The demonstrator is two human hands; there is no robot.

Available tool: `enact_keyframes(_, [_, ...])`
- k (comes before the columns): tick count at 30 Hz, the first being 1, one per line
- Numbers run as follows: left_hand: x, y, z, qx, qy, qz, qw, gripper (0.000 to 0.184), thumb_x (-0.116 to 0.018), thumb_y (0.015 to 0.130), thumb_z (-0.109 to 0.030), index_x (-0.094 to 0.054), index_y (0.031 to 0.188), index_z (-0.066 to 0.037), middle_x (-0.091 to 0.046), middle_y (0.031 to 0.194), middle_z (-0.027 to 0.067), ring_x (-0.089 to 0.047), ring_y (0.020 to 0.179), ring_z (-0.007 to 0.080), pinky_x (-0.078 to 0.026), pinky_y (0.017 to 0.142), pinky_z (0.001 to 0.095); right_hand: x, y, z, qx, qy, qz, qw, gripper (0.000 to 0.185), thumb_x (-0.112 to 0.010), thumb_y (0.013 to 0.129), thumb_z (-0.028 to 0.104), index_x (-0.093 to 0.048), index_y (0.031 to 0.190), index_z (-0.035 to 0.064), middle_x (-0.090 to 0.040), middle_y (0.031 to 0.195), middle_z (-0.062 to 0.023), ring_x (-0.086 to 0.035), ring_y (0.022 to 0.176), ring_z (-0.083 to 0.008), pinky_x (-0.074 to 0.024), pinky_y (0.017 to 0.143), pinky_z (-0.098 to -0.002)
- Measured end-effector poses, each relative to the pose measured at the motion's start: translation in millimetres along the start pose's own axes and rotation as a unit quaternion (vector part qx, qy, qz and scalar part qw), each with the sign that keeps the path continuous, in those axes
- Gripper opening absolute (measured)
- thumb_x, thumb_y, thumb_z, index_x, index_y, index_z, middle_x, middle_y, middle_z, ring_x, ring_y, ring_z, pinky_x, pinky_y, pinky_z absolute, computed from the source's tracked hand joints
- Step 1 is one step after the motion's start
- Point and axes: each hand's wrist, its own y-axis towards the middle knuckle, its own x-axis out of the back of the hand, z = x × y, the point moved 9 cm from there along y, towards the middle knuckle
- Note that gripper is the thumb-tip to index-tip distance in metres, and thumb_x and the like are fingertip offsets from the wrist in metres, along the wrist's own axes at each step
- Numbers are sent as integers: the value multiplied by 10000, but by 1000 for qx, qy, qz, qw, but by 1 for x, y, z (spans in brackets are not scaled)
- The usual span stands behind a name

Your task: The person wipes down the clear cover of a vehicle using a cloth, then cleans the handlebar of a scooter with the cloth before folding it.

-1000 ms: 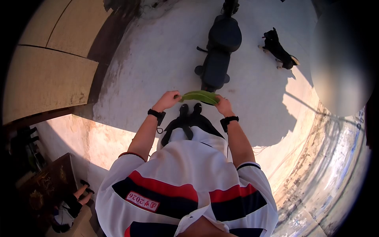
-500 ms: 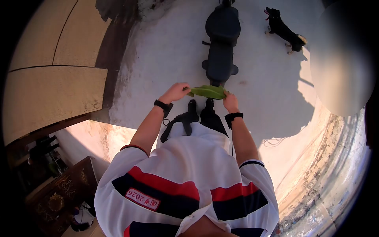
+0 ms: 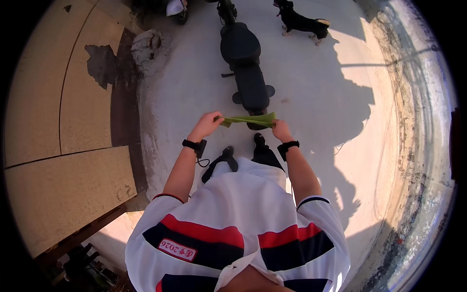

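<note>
A long green leaf (image 3: pixel 249 119) stretches between my hands in front of me, turned nearly edge-on to the camera. At its left end, my left hand (image 3: pixel 206 125) is closed with the fingers pinching the leaf. The wider right end is pinched by my right hand (image 3: pixel 281 130). Both wrists wear black bands. Just beyond the leaf stands a dark scooter (image 3: pixel 251 90), its rear end partly behind the leaf.
A black dog (image 3: pixel 302 23) stands at the top right on the pale concrete ground (image 3: pixel 189 73). Tan panels (image 3: pixel 36 97) run along the left, and a weathered wall (image 3: pixel 418 194) curves along the right. A light-coloured vehicle (image 3: pixel 175 7) shows at the top.
The leaf has turned from showing its broad face to nearly edge-on, still held by both hands. The view has shifted, with scooter and dog now farther left.
</note>
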Motion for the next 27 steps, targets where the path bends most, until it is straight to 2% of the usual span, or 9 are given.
enact_keyframes(3, [7,-6,0,-45,-12,24,999,183,-639,917,-187,-621,962,-10,-620,731,140,-536,631,226,-449,619,346,12,-30,11,-94,3,-21,995,270,-537,883,161,-696,1091,93,-675,1051,-217,-644,972,-407,-521,854,-500])
enact_keyframes(6, [13,-13,5,-61,-9,48,997,185,-637,919,-187,-620,963,-9,-627,740,140,-535,634,221,-457,631,342,16,-54,25,-103,16,-70,992,249,-530,888,152,-693,1059,75,-672,1036,-224,-639,960,-415,-516,840,-505])
enact_keyframes(9, [12,-18,4,-90,-5,65,994,178,-635,923,-179,-616,960,-6,-623,734,135,-541,642,214,-464,641,341,23,-86,32,-111,66,-160,979,241,-531,878,109,-691,1046,46,-676,996,-233,-637,952,-417,-514,828,-490])
enact_keyframes(12, [8,-21,-2,-94,2,110,990,172,-619,945,-168,-603,948,4,-573,697,70,-476,643,134,-431,622,301,30,-125,41,-134,84,-197,968,234,-524,887,100,-688,1042,38,-681,983,-225,-636,949,-416,-511,830,-481])
enact_keyframes(21, [-36,-36,-60,-200,17,190,961,171,-621,946,-172,-598,943,-3,-526,668,37,-446,628,103,-407,591,282,49,-241,32,-222,147,-310,913,218,-520,912,86,-678,1046,18,-695,916,-213,-665,881,-392,-526,783,-441])
enact_keyframes(24, [-67,-55,-106,-246,45,218,943,162,-623,945,-161,-597,938,-1,-518,660,28,-440,616,95,-403,577,277,63,-300,18,-263,168,-349,884,216,-516,927,89,-674,1052,10,-695,915,-209,-666,874,-390,-526,774,-433])
enact_keyframes(27, [-112,-78,-142,-267,57,249,929,145,-650,910,-135,-627,946,3,-626,729,141,-550,614,209,-449,602,329,65,-371,0,-293,142,-405,854,217,-521,934,99,-670,1060,7,-695,914,-208,-671,863,-379,-528,764,-420])
